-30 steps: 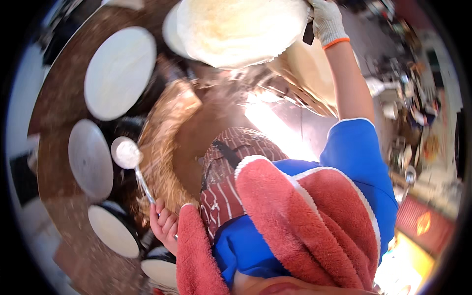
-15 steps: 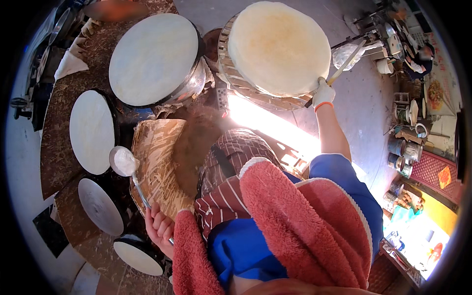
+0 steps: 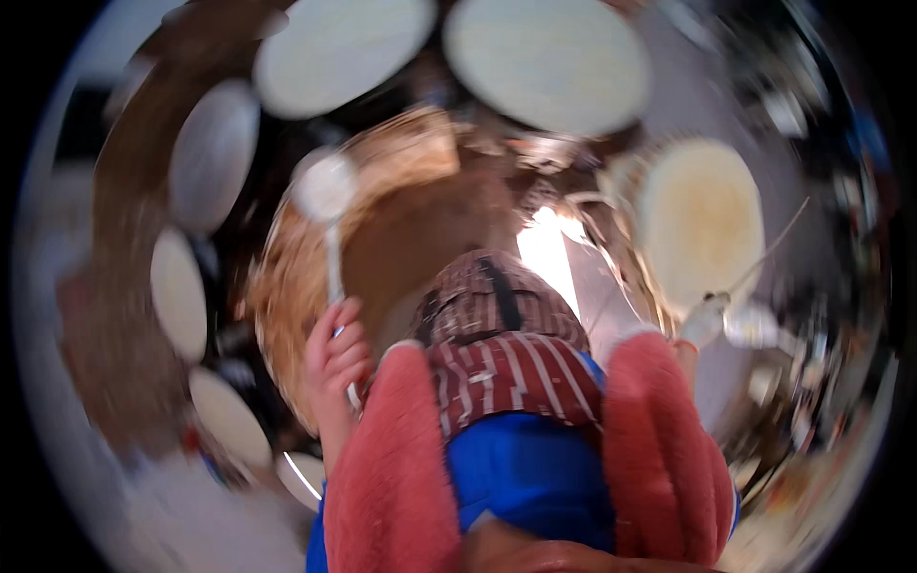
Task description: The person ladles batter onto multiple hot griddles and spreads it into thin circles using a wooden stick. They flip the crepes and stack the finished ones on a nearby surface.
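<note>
My left hand (image 3: pixel 336 358) is closed around the handle of a ladle (image 3: pixel 326 187), whose round bowl is coated white and points away from me. The ladle is held up over the light-brown, batter-streaked edge of a curved counter (image 3: pixel 272 296). Far to the right, my right hand (image 3: pixel 705 320), in a white glove with an orange band at the wrist, grips a thin stick (image 3: pixel 781 237). That hand is at the near edge of a round, pale flatbread (image 3: pixel 702 215) lying on a slatted round rack. Motion blur hides the fingers' detail.
Round griddles with pale tops curve around me: a large griddle (image 3: pixel 549 62) ahead, another griddle (image 3: pixel 344 48) left of it, and smaller ones such as a griddle (image 3: pixel 179 294) down the left side. Bright light (image 3: pixel 549 258) falls beyond my striped apron (image 3: pixel 506 377).
My view has turned left, so the flatbread and rack now appear lower and farther right. The ladle has swung from leaning left to nearly upright. Both hands keep their holds.
</note>
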